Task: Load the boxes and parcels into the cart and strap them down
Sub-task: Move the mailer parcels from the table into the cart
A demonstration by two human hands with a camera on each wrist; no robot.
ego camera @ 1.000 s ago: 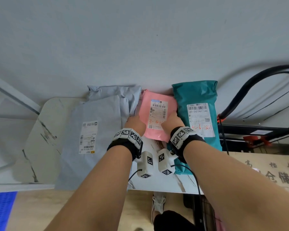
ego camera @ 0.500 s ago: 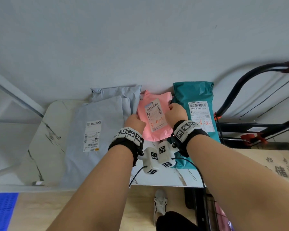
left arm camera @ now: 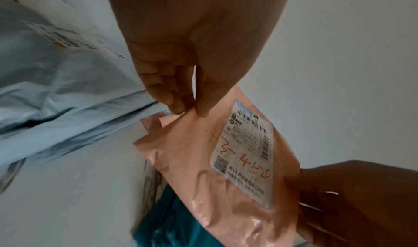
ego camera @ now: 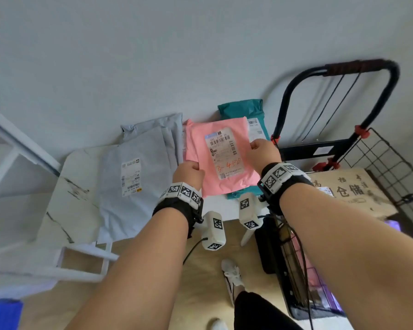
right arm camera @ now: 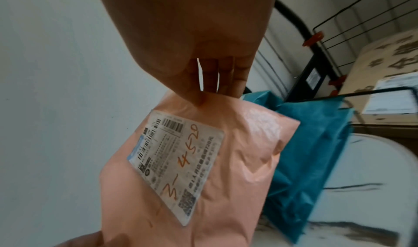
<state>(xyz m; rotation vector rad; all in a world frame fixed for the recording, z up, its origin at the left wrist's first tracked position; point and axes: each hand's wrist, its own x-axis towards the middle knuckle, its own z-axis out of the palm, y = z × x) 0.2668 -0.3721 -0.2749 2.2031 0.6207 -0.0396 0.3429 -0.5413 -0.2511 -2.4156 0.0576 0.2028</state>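
A pink parcel with a white label is held up off the marble table. My left hand pinches its left edge; my right hand pinches its right edge. The left wrist view shows the left hand pinching the pink parcel at its corner. In the right wrist view the right hand grips the pink parcel by its top edge. A teal parcel lies behind it, mostly hidden. Grey parcels lie on the left. The black wire cart stands at the right and holds a cardboard box.
The cart's black handle rises against the pale wall at the right. A white frame sits below the table's front edge. My shoe is on the wooden floor below. Something blue lies at the bottom left.
Both hands have lifted the pink parcel off the table and carried it right, over the teal parcel. The view has swung right, showing more of the cart.
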